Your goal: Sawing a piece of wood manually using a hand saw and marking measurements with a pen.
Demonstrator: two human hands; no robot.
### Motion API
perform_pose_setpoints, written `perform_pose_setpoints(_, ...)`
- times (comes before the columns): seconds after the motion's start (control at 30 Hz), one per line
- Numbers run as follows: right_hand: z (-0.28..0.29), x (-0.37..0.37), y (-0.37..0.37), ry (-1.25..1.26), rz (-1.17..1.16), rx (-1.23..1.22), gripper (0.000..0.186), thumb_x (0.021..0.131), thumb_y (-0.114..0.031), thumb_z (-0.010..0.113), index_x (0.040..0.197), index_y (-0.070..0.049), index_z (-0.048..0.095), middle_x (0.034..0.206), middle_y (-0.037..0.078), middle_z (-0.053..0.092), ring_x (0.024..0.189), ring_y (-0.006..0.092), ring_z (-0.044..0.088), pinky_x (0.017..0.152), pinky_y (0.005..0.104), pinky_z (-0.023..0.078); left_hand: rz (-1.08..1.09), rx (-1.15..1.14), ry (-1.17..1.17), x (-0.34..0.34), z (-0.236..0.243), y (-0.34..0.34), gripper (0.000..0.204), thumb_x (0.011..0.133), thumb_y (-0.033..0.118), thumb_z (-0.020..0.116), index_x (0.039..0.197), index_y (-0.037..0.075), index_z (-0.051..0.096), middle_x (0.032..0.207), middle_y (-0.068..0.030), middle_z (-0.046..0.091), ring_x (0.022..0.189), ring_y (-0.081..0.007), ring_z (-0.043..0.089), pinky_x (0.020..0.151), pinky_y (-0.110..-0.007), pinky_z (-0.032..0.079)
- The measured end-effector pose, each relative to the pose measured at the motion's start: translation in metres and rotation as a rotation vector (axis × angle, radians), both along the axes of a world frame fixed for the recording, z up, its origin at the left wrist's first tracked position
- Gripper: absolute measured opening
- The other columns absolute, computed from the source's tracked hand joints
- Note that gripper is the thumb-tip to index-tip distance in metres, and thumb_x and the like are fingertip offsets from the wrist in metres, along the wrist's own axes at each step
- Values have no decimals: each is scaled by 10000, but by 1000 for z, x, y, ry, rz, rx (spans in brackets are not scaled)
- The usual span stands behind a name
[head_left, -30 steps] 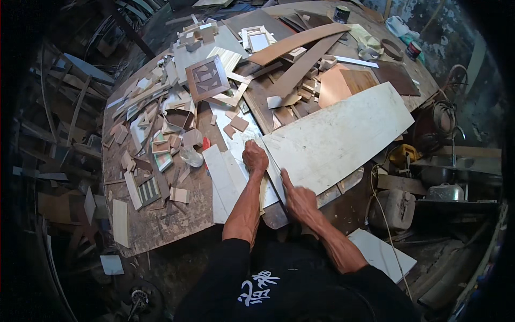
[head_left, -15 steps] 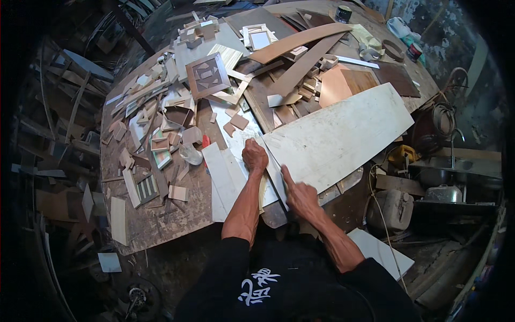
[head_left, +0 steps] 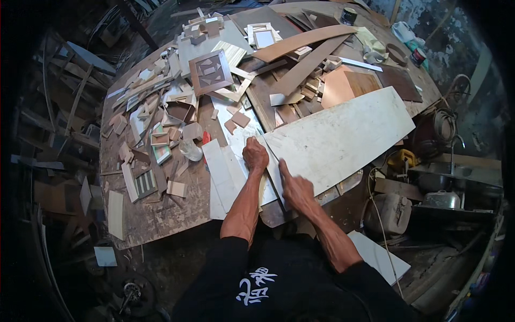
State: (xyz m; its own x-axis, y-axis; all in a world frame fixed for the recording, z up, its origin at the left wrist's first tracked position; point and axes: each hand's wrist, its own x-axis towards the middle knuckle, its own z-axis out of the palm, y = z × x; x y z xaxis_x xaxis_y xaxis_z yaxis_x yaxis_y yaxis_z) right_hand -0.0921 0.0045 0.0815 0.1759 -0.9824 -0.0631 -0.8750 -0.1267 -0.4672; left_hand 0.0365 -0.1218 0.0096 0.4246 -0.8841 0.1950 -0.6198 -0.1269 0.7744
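A long white board [head_left: 343, 137] lies slanting across the bench in front of me, its broad part reaching to the right. My left hand [head_left: 256, 155] is closed in a fist at the board's left end, pressing there; its fingertips are hidden. Close to its right is my right hand [head_left: 298, 185], slightly blurred, index finger stretched along a thin dark-edged tool. Most of that tool is hidden by the hand, and its kind is unclear. A narrow dark line [head_left: 272, 150] runs from the board's far edge toward that index finger.
Small wood offcuts and a framed wooden panel [head_left: 211, 72] crowd the left and far bench. White strips [head_left: 217, 177] and a clear plastic cup [head_left: 190, 149] are left of my hands. Curved brown boards [head_left: 300, 43] lie beyond. Right of the bench stand a jerrycan [head_left: 389, 213] and a sink [head_left: 442, 177].
My right hand has shifted slightly left and toward me, while my left hand stays at the same end of the board. The whole view has tilted slightly.
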Motion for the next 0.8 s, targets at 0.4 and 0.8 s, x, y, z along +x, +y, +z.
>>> perform_pose_setpoints(0.4,8,2,-8,-20,20,147,796,741,-85,482,1456,-179,145,668,241,613,602,414,603,542,511,451,18,18,-13,3,-1,-1,283,919,230,413,844,13,579,743,-272,607,751,-458,586,664,-534,443)
perform_pose_setpoints(0.8,16,-8,28,10,64,175,736,778,-96,465,1450,-129,165,654,258,601,610,420,607,551,516,459,69,0,-26,12,-5,2,253,916,218,427,859,28,584,733,-272,606,716,-462,586,639,-544,443)
